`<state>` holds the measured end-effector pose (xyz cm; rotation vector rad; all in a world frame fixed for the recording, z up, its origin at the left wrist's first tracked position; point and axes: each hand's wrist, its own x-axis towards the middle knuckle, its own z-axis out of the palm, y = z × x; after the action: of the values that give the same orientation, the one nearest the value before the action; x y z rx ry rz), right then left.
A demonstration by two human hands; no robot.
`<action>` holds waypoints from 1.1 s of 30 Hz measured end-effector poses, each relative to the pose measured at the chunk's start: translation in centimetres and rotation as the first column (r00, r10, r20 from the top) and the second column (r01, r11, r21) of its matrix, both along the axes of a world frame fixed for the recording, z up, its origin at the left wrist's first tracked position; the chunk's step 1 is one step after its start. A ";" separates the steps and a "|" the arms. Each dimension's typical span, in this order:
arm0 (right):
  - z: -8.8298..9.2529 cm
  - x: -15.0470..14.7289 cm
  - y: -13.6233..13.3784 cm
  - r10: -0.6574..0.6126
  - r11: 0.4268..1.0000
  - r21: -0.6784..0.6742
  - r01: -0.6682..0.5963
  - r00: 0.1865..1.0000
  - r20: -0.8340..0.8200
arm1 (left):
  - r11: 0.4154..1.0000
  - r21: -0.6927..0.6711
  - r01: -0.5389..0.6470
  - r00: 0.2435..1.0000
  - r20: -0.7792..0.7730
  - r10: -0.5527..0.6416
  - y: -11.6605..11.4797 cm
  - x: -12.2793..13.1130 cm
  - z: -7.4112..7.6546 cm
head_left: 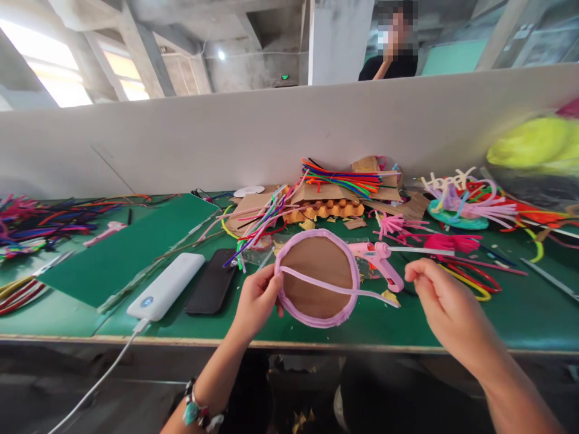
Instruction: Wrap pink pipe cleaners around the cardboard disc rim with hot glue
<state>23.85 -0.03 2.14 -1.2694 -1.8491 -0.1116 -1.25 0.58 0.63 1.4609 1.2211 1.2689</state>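
My left hand is closed on the left edge of a round brown cardboard disc, raised above the table's front part. Fuzzy light-pink pipe cleaner rims the disc. A loose pink pipe cleaner crosses its face from under my left thumb, its free end sticking out past the right edge. My right hand hangs to the right, apart from the disc, with fingers curled together and nothing visible in them. Behind the disc lies a pink hot glue gun with a glue stick in its back.
On the green table lie a white power bank with a cable, a black phone and a green board. Pipe cleaner bundles and an egg carton sit behind. A white partition stands beyond; a person is past it.
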 end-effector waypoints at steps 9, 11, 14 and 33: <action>2.1 -7.2 -0.5 0.291 0.923 0.204 -0.327 0.938 0.186 | 0.998 0.026 0.066 0.996 -0.066 -0.064 -0.2 0.6 -0.5; 1.9 -8.0 0.0 0.285 0.920 0.212 -0.330 0.934 0.216 | 0.997 0.044 0.070 0.995 -0.076 -0.066 -0.2 0.6 -0.6; 1.0 -8.5 0.4 0.225 0.935 0.221 -0.278 0.945 0.237 | 0.997 0.043 0.071 0.993 -0.100 -0.066 -0.3 0.6 -0.6; 0.2 -7.9 0.8 0.156 0.947 0.255 -0.194 0.974 0.162 | 0.993 0.056 0.104 0.937 -0.342 -0.079 -1.0 2.0 0.1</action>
<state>15.94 0.81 2.39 -0.9239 -1.9804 -0.3522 0.78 -0.46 0.71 1.8246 1.3191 1.0352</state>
